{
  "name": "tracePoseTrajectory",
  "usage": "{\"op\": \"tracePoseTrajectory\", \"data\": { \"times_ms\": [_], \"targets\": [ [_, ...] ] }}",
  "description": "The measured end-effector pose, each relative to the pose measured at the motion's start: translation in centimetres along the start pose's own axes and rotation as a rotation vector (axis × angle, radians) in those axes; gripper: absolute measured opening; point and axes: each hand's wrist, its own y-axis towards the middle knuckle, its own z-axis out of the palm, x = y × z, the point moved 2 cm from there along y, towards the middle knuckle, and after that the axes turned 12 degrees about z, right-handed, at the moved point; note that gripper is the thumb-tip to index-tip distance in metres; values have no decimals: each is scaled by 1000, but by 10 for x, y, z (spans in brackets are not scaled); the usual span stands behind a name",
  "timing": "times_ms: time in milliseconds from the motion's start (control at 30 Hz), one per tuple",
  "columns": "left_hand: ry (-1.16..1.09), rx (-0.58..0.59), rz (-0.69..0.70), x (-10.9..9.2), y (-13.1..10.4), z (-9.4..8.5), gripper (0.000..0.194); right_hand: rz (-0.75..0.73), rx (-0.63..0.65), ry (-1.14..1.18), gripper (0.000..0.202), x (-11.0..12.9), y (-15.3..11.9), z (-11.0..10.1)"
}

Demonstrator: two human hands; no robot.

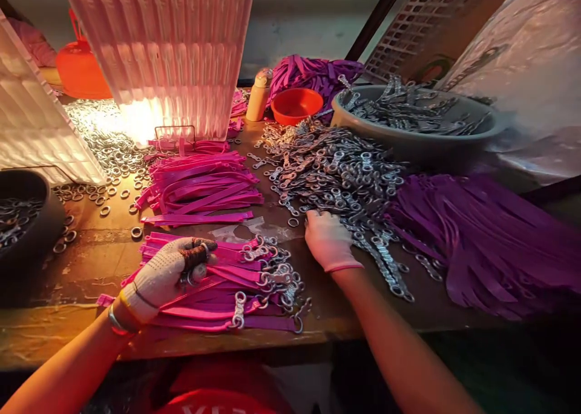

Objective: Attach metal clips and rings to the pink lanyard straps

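Observation:
My left hand (170, 269), in a dotted white work glove with dark-covered fingertips, is closed on small metal rings (188, 276). It hovers over a row of pink straps (204, 281) whose right ends carry metal chain links (239, 310). My right hand (327, 239), in a thin white glove, reaches the near left edge of a big heap of silver chain links (336, 166). Its fingers are curled down and partly hidden, so what they pinch cannot be made out. A loose ring (293, 223) lies just left of those fingertips.
Behind lie more pink straps (204, 184) and, at left, scattered rings (113, 160). A black bowl (54, 220), a grey basin (408, 129), a red bowl (297, 106) and a bottle (258, 96) surround the work. Purple straps (490, 238) cover the right. Corrugated panels (181, 51) shield a bright lamp.

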Motion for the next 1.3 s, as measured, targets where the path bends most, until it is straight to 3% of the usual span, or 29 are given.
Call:
{"op": "tracePoseTrajectory", "data": {
  "times_ms": [133,267,333,400,533,667,833,933,1033,1200,1233,1300],
  "targets": [
    [194,11,39,2,-6,2,37,11,-35,63,32,-2,6,3],
    [151,41,-30,10,-4,3,40,25,-77,457,30,-4,-4,-13],
    [86,96,-98,13,-3,4,38,-132,-76,707,29,4,-26,-34],
    [52,163,-175,15,-2,6,34,-391,-39,837,27,20,-56,-60],
    [91,260,-225,15,-2,14,31,-850,-106,634,25,55,-113,-101],
    [92,266,-258,25,-1,19,37,-1037,-172,471,26,67,-135,-101],
    [281,276,-77,24,-4,17,42,-941,-263,562,11,60,-133,-90],
    [350,293,4,16,-10,21,39,-865,-184,648,13,60,-133,-89],
    [221,295,-14,17,-13,25,39,-781,-114,752,21,65,-138,-88],
    [100,220,-80,27,-11,24,35,-618,-378,807,26,68,-159,-84],
    [96,204,-112,26,-10,24,35,-616,-368,836,24,67,-162,-83],
    [111,210,-167,22,-6,26,37,-609,-196,963,19,64,-164,-79]
  ]
}}
